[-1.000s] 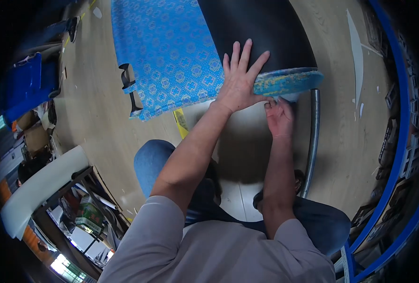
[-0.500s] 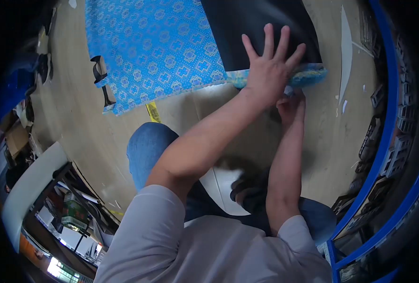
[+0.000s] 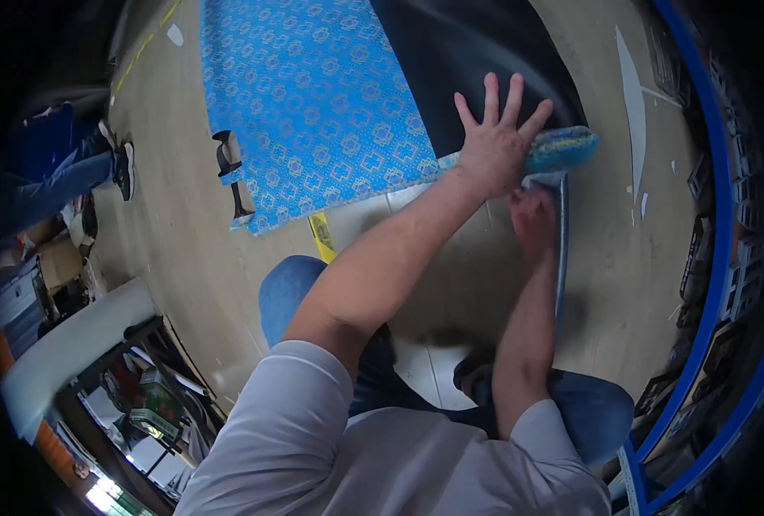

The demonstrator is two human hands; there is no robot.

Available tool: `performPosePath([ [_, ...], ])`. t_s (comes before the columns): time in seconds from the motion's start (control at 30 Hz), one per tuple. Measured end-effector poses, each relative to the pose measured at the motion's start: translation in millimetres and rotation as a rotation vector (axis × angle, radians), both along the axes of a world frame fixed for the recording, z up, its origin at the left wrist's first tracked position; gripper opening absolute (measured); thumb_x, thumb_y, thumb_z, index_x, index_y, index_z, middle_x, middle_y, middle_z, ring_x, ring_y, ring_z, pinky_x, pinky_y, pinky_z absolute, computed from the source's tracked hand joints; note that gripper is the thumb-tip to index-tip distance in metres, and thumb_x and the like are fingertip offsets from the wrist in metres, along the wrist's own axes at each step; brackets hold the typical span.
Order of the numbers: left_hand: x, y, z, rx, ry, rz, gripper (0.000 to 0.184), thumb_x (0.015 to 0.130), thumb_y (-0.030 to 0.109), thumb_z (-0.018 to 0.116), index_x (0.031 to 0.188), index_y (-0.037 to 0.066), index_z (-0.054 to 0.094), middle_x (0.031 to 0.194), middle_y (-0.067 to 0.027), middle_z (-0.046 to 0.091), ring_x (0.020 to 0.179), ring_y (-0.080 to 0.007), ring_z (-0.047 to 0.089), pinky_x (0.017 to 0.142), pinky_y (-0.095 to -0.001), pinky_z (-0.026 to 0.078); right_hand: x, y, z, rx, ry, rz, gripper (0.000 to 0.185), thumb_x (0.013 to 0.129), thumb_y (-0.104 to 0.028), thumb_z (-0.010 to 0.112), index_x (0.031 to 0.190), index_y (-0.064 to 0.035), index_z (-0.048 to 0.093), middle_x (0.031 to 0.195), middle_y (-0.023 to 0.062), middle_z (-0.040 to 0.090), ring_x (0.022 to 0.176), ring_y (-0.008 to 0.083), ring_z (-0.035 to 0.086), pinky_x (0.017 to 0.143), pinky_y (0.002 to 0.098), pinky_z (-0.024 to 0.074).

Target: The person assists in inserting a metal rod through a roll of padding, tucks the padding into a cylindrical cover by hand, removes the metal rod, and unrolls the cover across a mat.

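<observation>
A blue patterned sheet (image 3: pixel 313 95) lies on the floor, joined to or overlapped by a smooth black sheet (image 3: pixel 476 52). My left hand (image 3: pixel 495 153) presses flat on the near edge of the black sheet, fingers spread. Beside it, a fuzzy blue-yellow edge (image 3: pixel 567 148) is folded up or curls over. My right hand (image 3: pixel 534 222) is just below that edge, closer to my body, with its fingers curled in. What it grips is hidden. A narrow bluish strip (image 3: pixel 562 249) runs from the edge down along the right side of my right hand and forearm.
Blue shelving (image 3: pixel 700 284) with stacked frames curves along the right. White scraps (image 3: pixel 633 112) lie on the wooden floor. Yellow tape (image 3: pixel 322 236) shows under the sheet's near edge. Another person's leg and shoe (image 3: pixel 124 170) are at left, near a dark-framed rack (image 3: pixel 111 344).
My right hand has drawn back from the edge, and the narrow strip now shows beside it. My left hand stays spread on the black sheet. The other person's leg has come into view.
</observation>
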State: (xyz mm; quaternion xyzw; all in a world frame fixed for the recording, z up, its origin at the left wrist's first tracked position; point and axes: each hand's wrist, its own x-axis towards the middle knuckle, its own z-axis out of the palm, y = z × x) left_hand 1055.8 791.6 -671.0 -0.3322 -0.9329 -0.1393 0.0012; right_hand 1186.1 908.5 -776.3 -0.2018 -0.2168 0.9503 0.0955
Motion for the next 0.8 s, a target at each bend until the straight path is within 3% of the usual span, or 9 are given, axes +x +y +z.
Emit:
performPosePath([
  [0.07, -0.7, 1.1, 2.7, 0.003, -0.013, -0.001, 0.129, 0.052, 0.046, 0.095, 0.163, 0.03, 0.031, 0.171, -0.0243, 0.008, 0.155, -0.0551, 0.005, 0.108, -0.0862, 0.015, -4.2, 10.1, 7.4, 0.417, -0.171, 0.144, 0.037, 0.102, -0.036, 0.061, 0.127, -0.0096, 0.064, 0.122, 0.0138, 0.067, 0.105, 0.0277, 0.061, 0.089, 0.0409, 0.0488],
  [0.1, -1.4, -1.9, 17.0, -0.018, -0.085, -0.029, 0.111, 0.069, 0.044, 0.088, 0.162, 0.028, 0.031, 0.17, -0.0261, 0.009, 0.153, -0.058, 0.008, 0.106, -0.0858, 0.02, -6.9, 12.7, 8.9, 0.609, -0.227, 0.202, 0.038, 0.101, -0.037, 0.061, 0.128, -0.0092, 0.064, 0.124, 0.0149, 0.066, 0.107, 0.0294, 0.061, 0.091, 0.0418, 0.048],
  [0.17, -3.1, -8.7, 24.3, -0.015, -0.146, -0.054, 0.119, 0.065, 0.05, 0.091, 0.163, 0.027, 0.029, 0.17, -0.0257, 0.008, 0.154, -0.0573, 0.007, 0.108, -0.0851, 0.019, -12.4, 16.2, 8.1, 0.982, -0.282, 0.314, 0.041, 0.101, -0.038, 0.061, 0.129, -0.0083, 0.063, 0.126, 0.0173, 0.065, 0.111, 0.0329, 0.06, 0.096, 0.0437, 0.0464],
  [0.27, -7.4, -26.0, 48.1, -0.049, -0.249, -0.116, 0.12, 0.067, 0.052, 0.091, 0.164, 0.025, 0.025, 0.171, -0.0252, 0.006, 0.156, -0.0532, 0.004, 0.112, -0.0799, 0.023, -12.6, 16.8, 3.2, 1.422, -0.28, 0.419, 0.045, 0.1, -0.039, 0.062, 0.132, -0.007, 0.062, 0.131, 0.0208, 0.063, 0.117, 0.038, 0.058, 0.102, 0.0465, 0.044],
  [0.43, -11.1, -47.3, 48.4, -0.079, -0.251, -0.176, 0.122, 0.067, 0.052, 0.092, 0.165, 0.025, 0.024, 0.172, -0.0234, 0.004, 0.158, -0.049, 0.002, 0.114, -0.0793, 0.023, -1.6, 26.4, -16.5, 1.877, -0.268, 0.591, 0.053, 0.099, -0.042, 0.062, 0.136, -0.0047, 0.061, 0.138, 0.0266, 0.059, 0.127, 0.0467, 0.054, 0.112, 0.0511, 0.04],
  [0.53, -7.6, -39.0, 44.3, -0.067, -0.257, -0.152, 0.123, 0.067, 0.052, 0.091, 0.165, 0.022, 0.023, 0.172, -0.0244, 0.002, 0.157, -0.0503, -0.002, 0.112, -0.0822, 0.021, 0.2, 37.7, -11.3, 2.203, -0.376, 0.838, 0.048, 0.099, -0.037, 0.058, 0.135, -0.0059, 0.061, 0.143, 0.0266, 0.056, 0.132, 0.0449, 0.051, 0.113, 0.0522, 0.0397],
  [0.63, -5.7, -33.9, 42.2, -0.069, -0.255, -0.14, 0.124, 0.066, 0.053, 0.091, 0.165, 0.02, 0.023, 0.172, -0.025, 0.001, 0.157, -0.0518, -0.003, 0.109, -0.085, 0.02, -5.6, 45.3, 12.9, 2.286, -0.259, 1.032, 0.047, 0.097, -0.031, 0.055, 0.136, -0.0072, 0.061, 0.146, 0.0244, 0.054, 0.136, 0.0418, 0.049, 0.114, 0.0509, 0.0393],
  [0.73, -6.1, -35.8, 34.4, -0.033, -0.234, -0.153, 0.124, 0.066, 0.054, 0.09, 0.165, 0.019, 0.023, 0.171, -0.0259, -0.001, 0.157, -0.0522, -0.003, 0.108, -0.0857, 0.02, 11.5, 57.0, -46.6, 2.371, -0.123, 0.749, 0.044, 0.093, -0.026, 0.056, 0.133, -0.0084, 0.062, 0.142, 0.0204, 0.058, 0.134, 0.0406, 0.051, 0.113, 0.0506, 0.0408],
  [0.8, -6.9, -36.2, 31.6, 0.0, -0.227, -0.157, 0.125, 0.065, 0.054, 0.09, 0.165, 0.019, 0.023, 0.171, -0.027, -0.001, 0.156, -0.053, -0.004, 0.107, -0.0868, 0.018, 13.1, 59.3, -53.9, 2.445, -0.033, 0.621, 0.041, 0.095, -0.025, 0.053, 0.131, -0.009, 0.063, 0.141, 0.019, 0.059, 0.134, 0.0389, 0.052, 0.112, 0.0501, 0.0416],
])
